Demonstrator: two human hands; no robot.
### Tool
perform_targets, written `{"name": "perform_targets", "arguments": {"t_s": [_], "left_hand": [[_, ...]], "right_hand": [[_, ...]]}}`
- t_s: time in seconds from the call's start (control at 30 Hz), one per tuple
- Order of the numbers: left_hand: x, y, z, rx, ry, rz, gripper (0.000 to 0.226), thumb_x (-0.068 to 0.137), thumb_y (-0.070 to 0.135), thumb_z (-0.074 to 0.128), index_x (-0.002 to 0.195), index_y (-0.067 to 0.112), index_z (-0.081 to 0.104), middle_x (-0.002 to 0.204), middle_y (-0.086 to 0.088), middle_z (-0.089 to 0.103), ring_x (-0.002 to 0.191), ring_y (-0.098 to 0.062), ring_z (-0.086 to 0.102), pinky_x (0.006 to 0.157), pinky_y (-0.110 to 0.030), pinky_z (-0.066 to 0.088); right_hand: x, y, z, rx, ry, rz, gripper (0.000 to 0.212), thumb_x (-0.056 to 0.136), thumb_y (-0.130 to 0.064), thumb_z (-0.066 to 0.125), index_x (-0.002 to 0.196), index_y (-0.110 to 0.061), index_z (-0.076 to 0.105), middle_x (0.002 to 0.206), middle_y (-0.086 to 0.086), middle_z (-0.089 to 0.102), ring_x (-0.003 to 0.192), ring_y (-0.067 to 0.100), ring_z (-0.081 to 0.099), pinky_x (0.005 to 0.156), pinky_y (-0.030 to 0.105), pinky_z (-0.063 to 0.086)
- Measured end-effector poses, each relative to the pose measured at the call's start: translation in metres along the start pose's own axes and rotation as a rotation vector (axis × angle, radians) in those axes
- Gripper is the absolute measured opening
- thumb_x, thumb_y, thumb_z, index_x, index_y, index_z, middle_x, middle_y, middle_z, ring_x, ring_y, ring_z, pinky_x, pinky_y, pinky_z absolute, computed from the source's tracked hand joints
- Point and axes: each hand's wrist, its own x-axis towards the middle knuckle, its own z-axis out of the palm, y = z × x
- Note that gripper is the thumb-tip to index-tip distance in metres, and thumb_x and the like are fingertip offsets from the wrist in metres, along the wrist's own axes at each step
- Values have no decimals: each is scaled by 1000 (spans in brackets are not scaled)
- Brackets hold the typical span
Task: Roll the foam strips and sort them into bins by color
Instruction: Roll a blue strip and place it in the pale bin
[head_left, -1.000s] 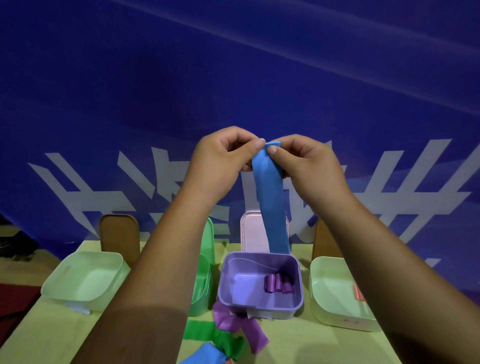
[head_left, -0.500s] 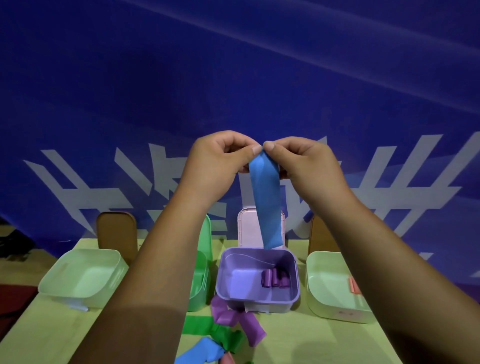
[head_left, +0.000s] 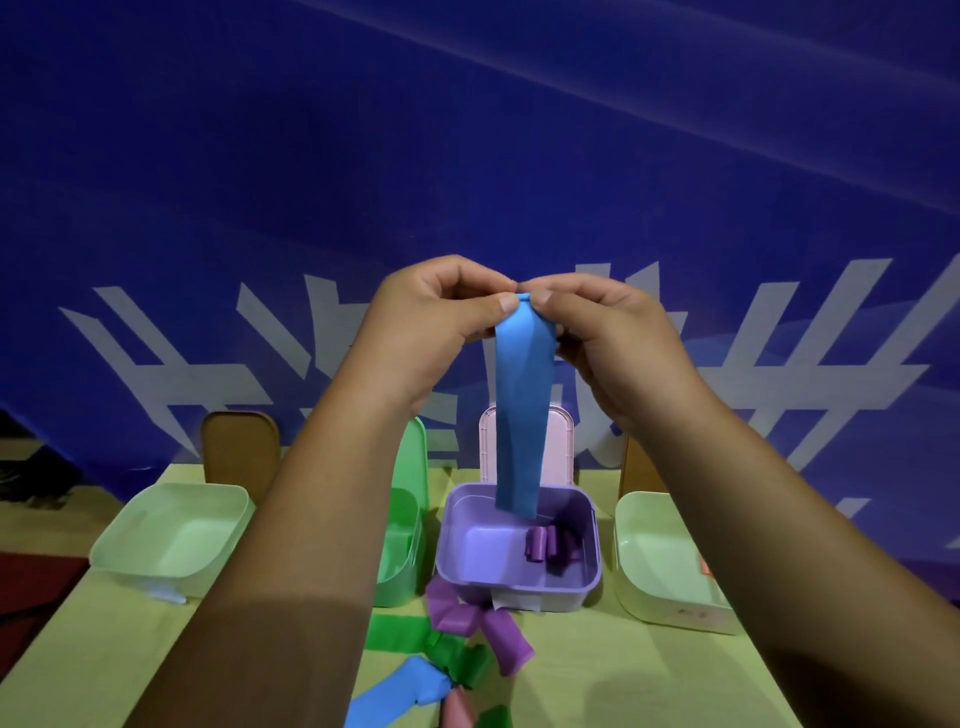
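A blue foam strip hangs straight down in front of me, above the table. My left hand and my right hand both pinch its curled top end between thumb and fingertips. Its lower end dangles over the purple bin, which holds a few purple rolls. A pale green bin stands at the left, a green bin is partly hidden behind my left forearm, and another pale green bin with something pink inside sits at the right.
Loose strips lie on the yellow-green table near its front: purple, green, blue and pink. Lids stand upright behind the bins: brown and pink. A blue banner hangs behind the table.
The top end of the blue strip has curled over between my fingertips, and the hanging part has become shorter. Both hands stay in about the same place.
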Motion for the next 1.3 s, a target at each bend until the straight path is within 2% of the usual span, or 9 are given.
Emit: {"name": "perform_targets", "arguments": {"t_s": [0.2,0.3,0.4,0.6,0.7,0.87,0.97,1.13,1.3], "left_hand": [[-6,1,0,-117,16,-83,19,88,-1,83,88,18,84,95,-9,81,100,-28,80,99,-47,63],[-9,4,1,-137,17,-85,25,87,-6,81,85,19,82,87,-6,78,92,-23,76,97,-44,63],[-11,6,2,-162,21,-85,24,87,-10,80,90,15,80,85,-6,75,89,-22,74,95,-40,63],[-17,10,3,-192,7,-73,27,87,-12,77,94,14,78,88,-8,73,91,-22,72,92,-34,63],[-17,9,2,-213,-1,-84,30,87,-13,77,95,16,79,92,-9,72,92,-22,72,89,-32,62],[-20,7,-1,-282,2,-121,32,87,-15,76,103,13,77,91,-5,73,88,-13,74,83,-24,59],[-21,6,-2,-331,7,-133,32,87,-15,76,104,11,77,95,-6,75,91,-15,75,85,-24,59],[-27,6,-4,-316,29,-112,29,88,-13,77,107,9,75,94,-5,75,92,-14,75,84,-23,60],[-32,4,-4,-210,68,-51,10,94,12,82,104,11,79,103,-13,79,104,-29,78,95,-42,64]], "right_hand": [[-2,2,4,21,-2,22,19,100,-10,65,112,-11,80,104,12,79,90,20,72,75,28,58],[-3,3,6,-11,6,27,19,100,-11,65,111,-16,80,107,11,79,100,28,75,83,39,60],[-4,2,5,-78,13,18,17,100,-16,67,108,-21,81,105,4,80,107,27,75,94,48,63],[-9,-3,7,-146,33,-41,11,100,-27,73,106,-24,82,103,-2,80,107,23,74,100,55,59],[-12,-7,7,-150,32,-38,13,100,-22,73,110,-25,79,101,0,79,105,23,74,96,51,61],[-17,-12,9,-127,0,-45,24,99,-14,72,121,-24,75,89,-3,74,90,11,70,94,43,60],[-17,-13,11,-122,-16,-58,25,100,-9,71,122,-19,74,94,4,72,89,12,69,95,43,59],[-17,-13,15,-146,-15,-84,23,100,-10,71,120,-20,75,104,21,69,90,19,67,94,54,58],[-17,-14,15,-153,-12,-106,22,99,-11,72,119,-23,75,103,13,72,100,22,72,97,43,61]]}}
